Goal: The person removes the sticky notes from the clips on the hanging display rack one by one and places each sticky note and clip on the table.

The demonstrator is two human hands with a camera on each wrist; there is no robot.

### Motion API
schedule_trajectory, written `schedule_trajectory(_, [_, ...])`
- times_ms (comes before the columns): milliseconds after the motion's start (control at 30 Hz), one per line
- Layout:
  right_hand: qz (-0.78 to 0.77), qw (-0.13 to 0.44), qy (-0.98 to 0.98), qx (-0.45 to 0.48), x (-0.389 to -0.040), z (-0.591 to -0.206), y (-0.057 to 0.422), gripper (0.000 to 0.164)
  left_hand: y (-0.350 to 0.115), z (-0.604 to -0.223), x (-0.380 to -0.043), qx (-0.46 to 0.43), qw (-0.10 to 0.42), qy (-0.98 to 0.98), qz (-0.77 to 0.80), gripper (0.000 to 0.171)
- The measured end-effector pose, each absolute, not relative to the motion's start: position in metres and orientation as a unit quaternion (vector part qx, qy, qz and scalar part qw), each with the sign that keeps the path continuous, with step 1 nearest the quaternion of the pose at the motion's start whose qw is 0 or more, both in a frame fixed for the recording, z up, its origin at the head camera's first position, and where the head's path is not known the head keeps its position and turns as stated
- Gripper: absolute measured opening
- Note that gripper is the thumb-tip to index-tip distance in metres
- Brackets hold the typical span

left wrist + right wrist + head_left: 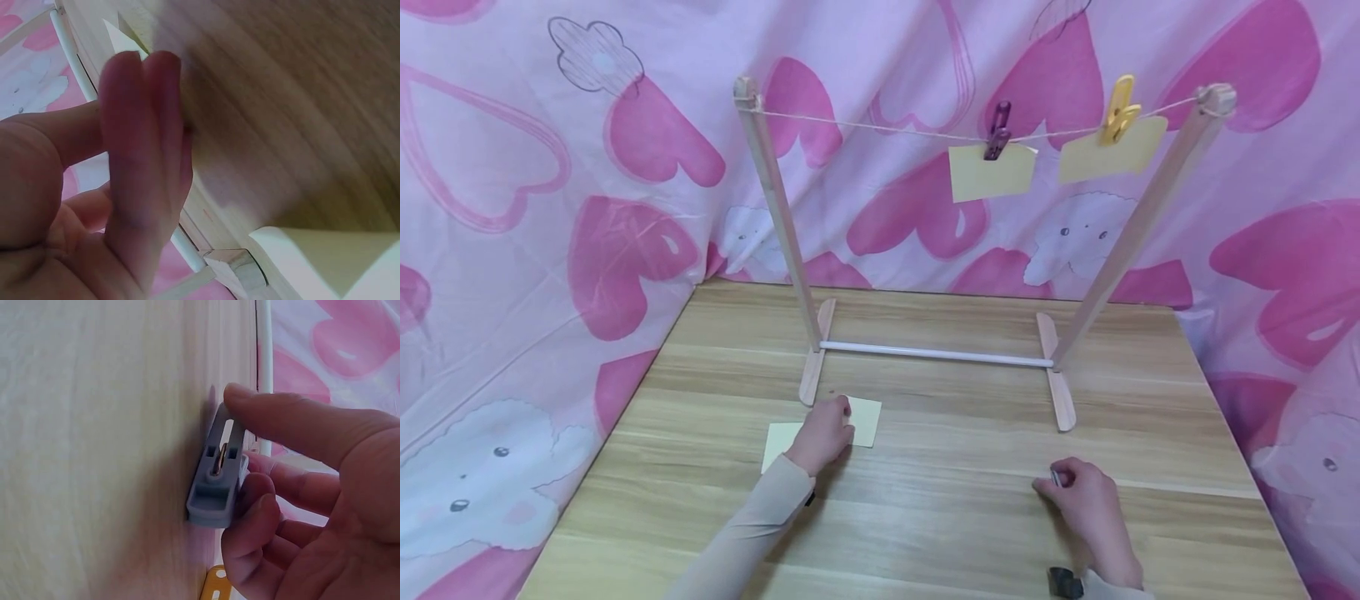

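Observation:
My left hand [823,433] pinches the left edge of a pale yellow card [865,422] lying low over the table. In the left wrist view its bunched fingers [140,144] hide the grip, and a corner of card shows past the fingertips. A second pale card [780,442] lies partly behind that hand, its edge bent up. On the right, my right hand [1086,500] holds a grey clothespin [215,475] between thumb and curled fingers, just above the tabletop. Part of a yellow clothespin [217,584] shows below those fingers in the right wrist view.
A wooden stand with two posts [782,225] and a white crossbar [936,353] stands at the back. From its string [865,127], a purple clothespin [997,132] and another yellow clothespin [1120,112] hang two cards. Heart-patterned cloth [647,267] surrounds the wooden table [925,517].

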State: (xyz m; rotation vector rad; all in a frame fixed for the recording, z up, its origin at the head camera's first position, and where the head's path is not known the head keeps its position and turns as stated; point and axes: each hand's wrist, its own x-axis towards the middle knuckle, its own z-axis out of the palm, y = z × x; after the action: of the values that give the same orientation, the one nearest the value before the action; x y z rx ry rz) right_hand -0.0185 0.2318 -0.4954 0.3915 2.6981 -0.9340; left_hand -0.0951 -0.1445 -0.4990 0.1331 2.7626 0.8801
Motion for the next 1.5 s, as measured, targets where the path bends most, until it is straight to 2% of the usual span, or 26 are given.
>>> schedule_trajectory(433, [-0.310,0.134,0.929,0.149,-0.021,-0.497,0.232,0.046,-0.139,-0.494,-0.093,0.036,0.052,0.982,0.178,0.022])
schedule_trajectory(667, [-0.307,0.117,0.934,0.141,-0.022,-0.498,0.230,0.044,-0.138,-0.496,-0.095,0.040,0.038,0.985,0.165,0.024])
schedule_trajectory(1000, [-0.304,0.104,0.937,0.139,-0.021,-0.495,0.227,0.046,-0.134,-0.497,-0.096,0.080,0.009,0.987,0.136,0.014])
schedule_trajectory(1500, [-0.310,0.063,0.941,0.121,-0.013,-0.483,0.229,0.049,-0.136,-0.497,-0.094,0.068,0.025,0.988,0.139,0.012])
